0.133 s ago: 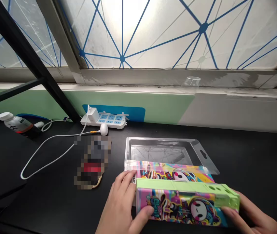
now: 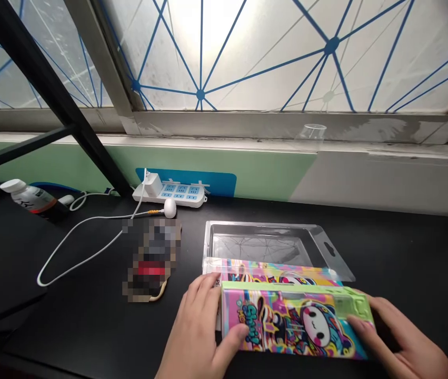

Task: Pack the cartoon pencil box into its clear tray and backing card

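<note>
A pencil case (image 2: pixel 287 321) with a light green edge and a colourful cartoon print is held between both hands. My left hand (image 2: pixel 200 326) grips its left end, thumb on the printed front and fingers behind. At the right end my right hand (image 2: pixel 401 337) closes round the corner, its thumb below the green clear-windowed part. Just behind the case lies a printed card (image 2: pixel 279 267) in matching colours, mostly hidden by the case. It overlaps the front of a clear plastic blister tray (image 2: pixel 261 247), which has a hang-hole flap on its right.
Left of the tray lies a blurred-out phone-like object (image 2: pixel 150 263). A white cable (image 2: pixel 73 231) loops across the black desk near a power strip (image 2: pixel 180 195). A white-capped bottle (image 2: pixel 30 197) lies at the left, beneath a black frame bar (image 2: pixel 53 68). A clear cup (image 2: pixel 314 131) stands on the sill.
The pencil case has tipped back, so more of its printed front and less of its green edge shows. Its right end and my right hand have shifted slightly left.
</note>
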Demonstrator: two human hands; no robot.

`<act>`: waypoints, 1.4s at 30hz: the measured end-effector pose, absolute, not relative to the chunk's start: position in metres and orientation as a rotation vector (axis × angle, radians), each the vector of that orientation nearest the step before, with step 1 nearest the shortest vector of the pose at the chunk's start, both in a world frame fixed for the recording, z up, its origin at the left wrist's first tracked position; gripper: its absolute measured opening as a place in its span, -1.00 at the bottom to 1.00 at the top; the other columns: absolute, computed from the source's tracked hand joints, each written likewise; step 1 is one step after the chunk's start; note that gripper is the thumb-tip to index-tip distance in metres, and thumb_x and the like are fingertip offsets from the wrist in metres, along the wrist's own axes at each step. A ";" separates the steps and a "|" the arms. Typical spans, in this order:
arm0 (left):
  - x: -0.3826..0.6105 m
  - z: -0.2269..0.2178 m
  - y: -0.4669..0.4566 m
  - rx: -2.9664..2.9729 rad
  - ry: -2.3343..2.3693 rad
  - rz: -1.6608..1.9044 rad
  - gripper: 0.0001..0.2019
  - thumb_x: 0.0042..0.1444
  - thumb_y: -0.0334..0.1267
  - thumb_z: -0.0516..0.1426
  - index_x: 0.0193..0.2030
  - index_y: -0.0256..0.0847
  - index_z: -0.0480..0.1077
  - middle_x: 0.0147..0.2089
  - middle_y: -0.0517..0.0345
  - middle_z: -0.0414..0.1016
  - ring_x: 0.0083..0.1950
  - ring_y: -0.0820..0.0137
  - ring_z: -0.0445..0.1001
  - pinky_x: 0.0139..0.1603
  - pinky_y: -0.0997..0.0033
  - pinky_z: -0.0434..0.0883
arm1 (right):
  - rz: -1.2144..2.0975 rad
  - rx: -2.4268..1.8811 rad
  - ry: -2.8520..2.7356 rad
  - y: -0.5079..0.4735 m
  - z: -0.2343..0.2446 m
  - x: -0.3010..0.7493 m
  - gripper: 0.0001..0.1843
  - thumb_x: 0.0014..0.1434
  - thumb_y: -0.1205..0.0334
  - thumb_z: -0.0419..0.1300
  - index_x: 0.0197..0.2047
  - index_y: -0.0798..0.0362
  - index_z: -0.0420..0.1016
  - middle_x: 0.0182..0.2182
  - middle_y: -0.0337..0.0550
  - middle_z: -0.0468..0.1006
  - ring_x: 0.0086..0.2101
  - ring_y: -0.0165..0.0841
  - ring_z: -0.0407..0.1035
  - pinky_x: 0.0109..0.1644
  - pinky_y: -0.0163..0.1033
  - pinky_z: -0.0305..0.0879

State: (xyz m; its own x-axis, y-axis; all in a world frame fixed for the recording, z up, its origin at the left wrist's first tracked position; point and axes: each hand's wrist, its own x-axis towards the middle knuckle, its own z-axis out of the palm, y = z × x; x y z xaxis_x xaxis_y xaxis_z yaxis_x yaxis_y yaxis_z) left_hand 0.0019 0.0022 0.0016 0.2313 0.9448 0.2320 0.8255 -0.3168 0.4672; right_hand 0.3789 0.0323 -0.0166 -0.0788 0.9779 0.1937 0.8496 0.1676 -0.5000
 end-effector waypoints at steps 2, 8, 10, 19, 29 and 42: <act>0.003 0.000 0.002 2.263 1.710 0.728 -0.43 0.35 0.04 0.12 0.37 -0.25 0.24 0.37 -0.23 0.37 0.35 -0.04 0.37 0.22 -0.03 0.48 | 0.237 -1.720 -2.030 0.037 -0.014 0.376 -0.55 0.31 -0.16 0.12 0.14 -0.13 0.46 0.02 -0.03 0.61 -0.06 -0.04 0.55 -0.12 0.00 0.54; 0.002 -0.002 0.000 2.287 1.579 0.778 -0.08 0.25 0.13 0.22 0.55 -0.05 -0.20 0.40 -0.20 0.35 0.36 -0.08 0.38 0.27 -0.15 0.43 | -0.251 -1.466 -2.254 0.043 0.009 0.337 -0.60 0.40 -0.06 0.03 0.13 -0.10 0.49 0.00 0.01 0.59 -0.08 -0.02 0.50 -0.12 0.03 0.34; 0.002 0.000 0.000 2.256 1.563 0.769 0.06 0.14 0.13 0.32 0.56 0.00 -0.28 0.42 -0.20 0.33 0.36 -0.12 0.38 0.28 -0.24 0.40 | -0.281 -1.344 -2.336 0.046 0.019 0.313 -0.63 0.41 -0.01 0.04 0.14 -0.07 0.48 0.02 -0.02 0.60 -0.05 -0.05 0.48 -0.07 0.02 0.31; 0.005 0.006 -0.002 2.087 1.606 0.769 0.16 0.07 -0.21 0.42 0.56 0.17 -0.32 0.47 -0.08 0.26 0.40 -0.02 0.35 0.37 -0.24 0.31 | -0.018 -1.236 -2.437 0.064 0.024 0.255 -0.77 0.44 0.21 0.01 0.01 0.05 0.45 -0.13 0.02 0.57 -0.10 -0.12 0.44 -0.04 -0.01 0.38; -0.001 0.016 0.000 2.008 1.567 0.726 -0.23 0.27 0.15 0.18 0.52 -0.03 0.07 0.45 -0.12 0.30 0.46 -0.04 0.26 0.45 -0.27 0.18 | -0.226 -1.050 -2.232 0.058 0.035 0.255 -0.85 0.41 0.24 0.09 0.00 0.04 0.39 -0.14 0.01 0.56 -0.12 -0.14 0.42 -0.02 -0.01 0.40; -0.017 0.029 0.000 1.923 1.521 0.509 -0.24 0.29 0.12 0.17 0.54 0.09 0.01 0.54 0.07 0.05 0.55 -0.10 -0.04 0.38 -0.34 0.22 | 0.162 -1.144 -2.437 -0.002 0.055 0.360 -0.29 0.01 -0.18 0.46 0.22 -0.29 0.49 0.35 -0.09 0.39 0.20 0.07 0.41 0.09 0.02 0.55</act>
